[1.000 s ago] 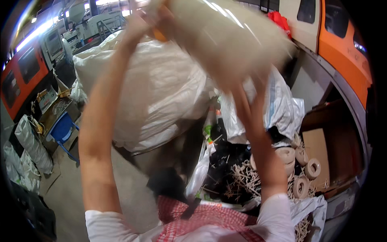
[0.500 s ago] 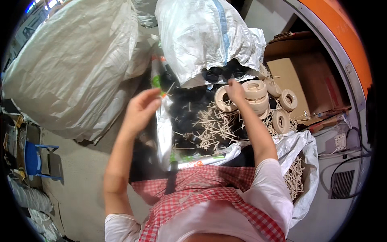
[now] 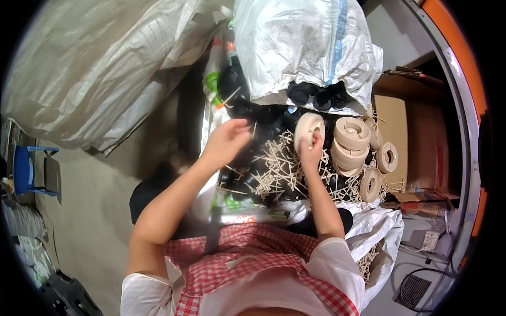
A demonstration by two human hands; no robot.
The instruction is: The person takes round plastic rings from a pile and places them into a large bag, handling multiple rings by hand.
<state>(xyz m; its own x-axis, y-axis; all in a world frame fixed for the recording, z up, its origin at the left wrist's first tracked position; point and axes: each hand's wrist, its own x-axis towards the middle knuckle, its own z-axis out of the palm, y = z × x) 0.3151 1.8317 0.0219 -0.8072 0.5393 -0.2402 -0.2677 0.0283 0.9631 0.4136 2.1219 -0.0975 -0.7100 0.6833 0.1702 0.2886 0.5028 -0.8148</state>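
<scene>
My right hand grips the near edge of a beige plastic ring, which stands tilted over the pile. To its left, my left hand hovers with bent fingers and thumb apart, a little blurred, and nothing shows between them. Just beyond its fingertips a thin pale stick stands up. Below and between my hands lies a heap of small beige T-shaped sticks on black round plastic parts. Right of my right hand is a stack of beige rings, with more rings beside it.
A white woven sack spills black parts at the far side. Another large pale sack fills the far left. On the right is an open cardboard box; nearer, a white bag holds more sticks. A blue stool stands at left.
My right hand has drawn nearer, lifting and tilting the ring away from beside the stack. My left hand has moved right, over the pile. The whole view has shifted.
</scene>
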